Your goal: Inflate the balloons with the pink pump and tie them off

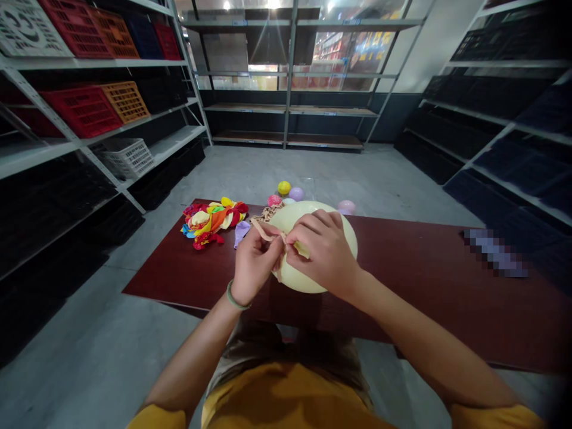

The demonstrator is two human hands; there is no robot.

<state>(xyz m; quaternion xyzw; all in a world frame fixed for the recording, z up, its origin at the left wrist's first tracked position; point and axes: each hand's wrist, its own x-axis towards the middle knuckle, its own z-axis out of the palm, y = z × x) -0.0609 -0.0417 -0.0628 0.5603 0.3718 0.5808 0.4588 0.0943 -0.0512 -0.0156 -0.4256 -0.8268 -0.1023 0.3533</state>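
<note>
A big pale yellow balloon [342, 256], blown up, is in front of me over the table, its neck end toward my hands. My left hand [255, 259] is closed in a pinch on a beige cord [260, 229] at the balloon's neck; one length loops up above the fingers and another hangs below. My right hand [324, 247] lies across the balloon, its fingertips pinched at the same spot, where the cord meets the neck. The fingers hide the exact join. Just left of my left hand lies a flat lilac balloon [242, 232].
A heap of uninflated coloured balloons [214, 219] lies on the dark red table [402, 280], with more beige cord [271, 212] beside it. Small inflated balloons [296, 193] rest beyond the far edge. A blurred packet [495, 253] lies at right. Shelves with crates [129, 156] stand around.
</note>
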